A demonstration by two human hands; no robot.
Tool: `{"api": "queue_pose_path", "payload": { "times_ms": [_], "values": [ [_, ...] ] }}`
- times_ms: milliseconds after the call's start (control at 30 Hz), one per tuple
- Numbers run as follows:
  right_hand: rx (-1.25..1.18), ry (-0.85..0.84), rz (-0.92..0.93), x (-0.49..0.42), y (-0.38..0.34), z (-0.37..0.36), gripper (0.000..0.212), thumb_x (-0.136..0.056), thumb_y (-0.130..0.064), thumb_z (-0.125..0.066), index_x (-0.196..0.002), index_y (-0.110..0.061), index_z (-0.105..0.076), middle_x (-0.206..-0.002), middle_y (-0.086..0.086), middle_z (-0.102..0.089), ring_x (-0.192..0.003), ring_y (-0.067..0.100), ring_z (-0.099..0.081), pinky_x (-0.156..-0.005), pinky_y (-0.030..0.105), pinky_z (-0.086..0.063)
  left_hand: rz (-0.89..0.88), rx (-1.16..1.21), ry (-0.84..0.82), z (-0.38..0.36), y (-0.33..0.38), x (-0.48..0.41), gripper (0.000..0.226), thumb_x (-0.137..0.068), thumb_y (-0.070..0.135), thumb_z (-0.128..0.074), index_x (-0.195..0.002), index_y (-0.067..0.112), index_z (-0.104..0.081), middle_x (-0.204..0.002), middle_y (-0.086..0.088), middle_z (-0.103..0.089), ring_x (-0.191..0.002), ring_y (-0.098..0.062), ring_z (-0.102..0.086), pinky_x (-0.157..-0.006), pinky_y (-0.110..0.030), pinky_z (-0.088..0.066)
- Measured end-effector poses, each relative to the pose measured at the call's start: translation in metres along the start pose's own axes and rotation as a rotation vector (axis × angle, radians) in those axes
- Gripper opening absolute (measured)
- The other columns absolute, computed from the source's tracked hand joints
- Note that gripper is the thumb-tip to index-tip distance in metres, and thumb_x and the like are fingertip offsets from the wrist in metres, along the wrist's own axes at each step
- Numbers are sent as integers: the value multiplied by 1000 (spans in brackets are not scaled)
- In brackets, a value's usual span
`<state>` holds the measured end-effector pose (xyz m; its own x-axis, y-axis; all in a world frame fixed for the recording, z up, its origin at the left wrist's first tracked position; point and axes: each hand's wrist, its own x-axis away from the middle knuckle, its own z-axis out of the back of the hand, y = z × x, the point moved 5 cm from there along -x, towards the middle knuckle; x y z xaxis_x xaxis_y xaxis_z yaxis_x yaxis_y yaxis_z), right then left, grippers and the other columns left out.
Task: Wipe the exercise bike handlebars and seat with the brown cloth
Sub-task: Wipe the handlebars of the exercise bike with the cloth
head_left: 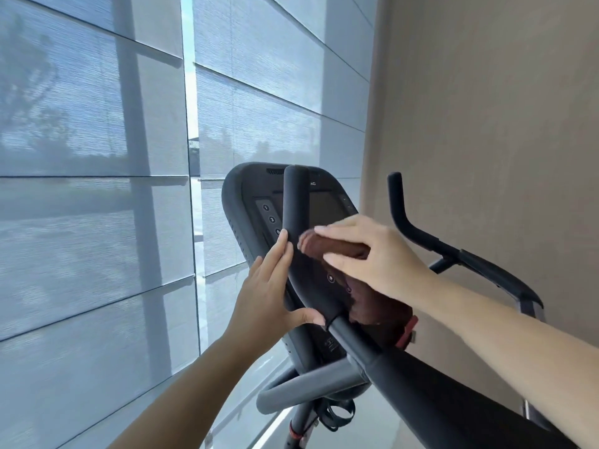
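Left handlebar (418, 380): it runs from the near right corner up towards the middle of the scene. There it bends and stands upright, its rounded tip in front of the console.
Left grip (265, 296): your left grip comes in from the near left. Its fingers are straight and lie flat along the left side of the upright part of the bar. The thumb is spread wide and touches the bar lower down, at the joint. It is wrapped round nothing.
Right grip (372, 257): your right grip reaches in from the right, just right of the upright bar. Fingers and thumb are closed on a rolled fold of the brown cloth, fingers above and thumb below.
Brown cloth (337, 249): the pinched roll points left and meets the right side of the left handlebar. The rest hangs under your palm, bunched against the bar just past the joint. A red label (409, 330) shows at its lower right edge.
Grey crossbar (304, 388): a curved grey tube sits below the left handlebar, beneath your hands.
Console (241, 202): a dark panel stands just behind the upright bar. It has a blank screen and round numbered buttons down its left side, partly hidden by the bar.
Right handlebar (421, 236): it is farther right, well apart from both hands, its tip turned up.
Blinds (97, 189): pale sheer panels cover the window on the far left.
Wall (486, 108): a beige wall fills the far right.
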<state>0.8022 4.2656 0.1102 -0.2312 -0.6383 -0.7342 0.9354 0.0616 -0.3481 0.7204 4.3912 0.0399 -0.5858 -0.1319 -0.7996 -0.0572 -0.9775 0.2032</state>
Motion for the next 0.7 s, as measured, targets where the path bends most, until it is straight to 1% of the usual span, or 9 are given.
{"api": "queue_pose_path", "payload": {
  "times_ms": [100,167,233,300,400,467,533,600,700],
  "values": [
    [-65,365,-6,-41,-4,5,38,-81,-8,-66,-118,-15,-61,-108,2,-58,-103,7,-53,-92,2,-31,18,8,3,0,0,0,114,-53,70,-53,-138,-2,-28,-148,0,-13,-132,-20,-27,-105,-42,-31],
    [-94,408,-50,-58,-4,-5,39,-82,-9,-65,-120,-14,-59,-107,5,-55,-103,8,-52,-91,1,-30,30,20,-3,-2,-1,2,114,-53,72,-52,-139,1,-27,-149,1,-14,-134,-23,-27,-106,-42,-29],
    [-105,360,-77,-58,1,-14,41,-82,-11,-65,-122,-16,-58,-105,3,-52,-102,4,-49,-92,0,-29,37,35,8,-3,-4,3,113,-53,74,-52,-140,5,-26,-150,5,-13,-133,-17,-25,-106,-39,-29],
    [-95,195,-77,-43,6,-18,42,-80,-13,-67,-120,-20,-59,-102,-1,-52,-98,-1,-50,-95,2,-31,42,76,26,-5,-7,4,111,-53,73,-53,-141,12,-22,-150,8,-13,-134,-13,-22,-106,-36,-28],
    [16,-340,-117,-2,13,-21,43,-78,-19,-70,-116,-35,-59,-106,-7,-54,-100,-6,-52,-91,2,-32,57,160,44,-7,-8,4,107,-52,68,-59,-138,20,-17,-149,8,-15,-135,-15,-24,-105,-40,-33],
    [81,-556,-146,23,11,-14,44,-77,-23,-70,-110,-50,-58,-106,-14,-54,-102,-8,-51,-90,2,-32,49,188,63,-9,-8,5,107,-52,61,-64,-138,15,-22,-148,3,-19,-135,-18,-26,-104,-45,-35],
    [100,-589,-149,32,6,-5,42,-77,-24,-69,-105,-54,-58,-106,-17,-54,-102,-8,-51,-90,5,-33,19,212,94,-10,-9,6,106,-52,56,-67,-137,6,-28,-147,-5,-24,-135,-23,-27,-102,-50,-36],
    [130,-528,-148,29,0,-3,41,-77,-22,-70,-105,-50,-60,-108,-17,-57,-103,-8,-52,-91,6,-34,8,238,108,-12,-11,7,109,-51,58,-68,-137,4,-29,-147,-8,-26,-135,-22,-28,-103,-50,-37],
    [123,-225,-116,6,-9,-2,42,-77,-17,-70,-111,-41,-60,-111,-15,-59,-104,-8,-51,-91,3,-32,-2,289,129,-15,-16,8,111,-51,63,-69,-138,7,-29,-147,-6,-26,-136,-16,-27,-105,-42,-35]
  ]
}}
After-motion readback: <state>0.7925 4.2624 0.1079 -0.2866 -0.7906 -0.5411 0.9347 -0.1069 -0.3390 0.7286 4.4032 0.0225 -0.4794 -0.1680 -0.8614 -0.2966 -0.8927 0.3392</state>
